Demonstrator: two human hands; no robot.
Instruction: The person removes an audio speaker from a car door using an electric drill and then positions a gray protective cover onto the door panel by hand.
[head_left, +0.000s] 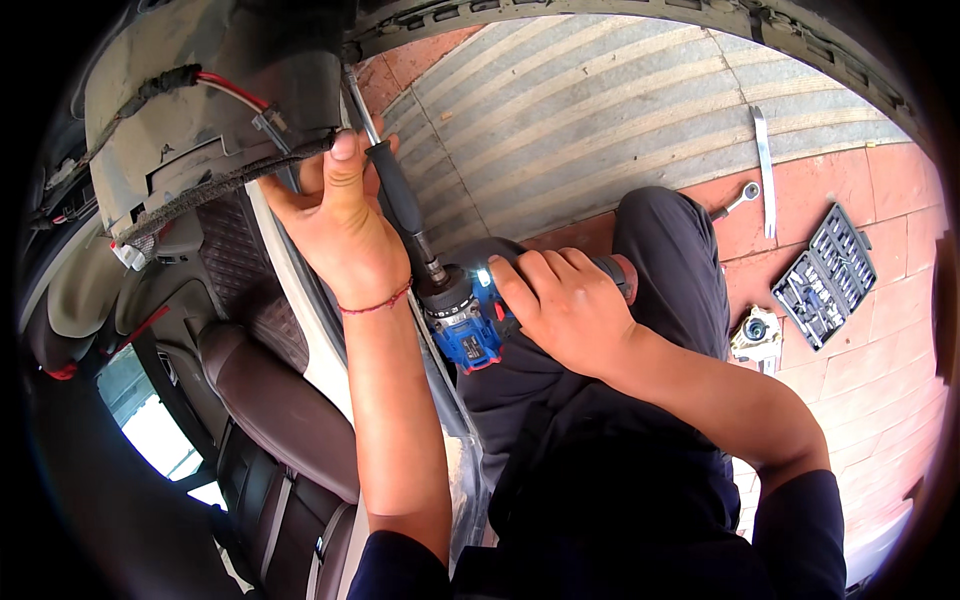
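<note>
Firstly, we record one container: an open dark case [808,247] on red tiles [855,185] at 3 o'clock. We note rows of sockets [842,250] in its upper half and small silver and blue pieces [808,305] in its lower half, too small to identify.

Near it we find a pale fitting [756,338] with a dark round centre at 3 o'clock, and a ratchet [738,200] and flat silver bar [765,170] side by side at 2 o'clock. The wearer's legs [668,250] stand between these and the work.

Just left of centre we see the blue drill [463,325], its light lit; the right hand [572,312] is clamped around its grip. From its chuck a black-sleeved shaft [396,190] runs toward 11 o'clock; we cannot tell whether its tip is seated. The left hand [355,235] stands apart from the right, thumb raised at the edge of a tan panel [210,130], fingers partly behind the shaft; we cannot tell whether it grips either.

Red and white wires [235,90] cross the panel at 10 o'clock. At 8 o'clock we note a brown seat [280,405]; the left forearm partly covers the doorway's sill.
</note>
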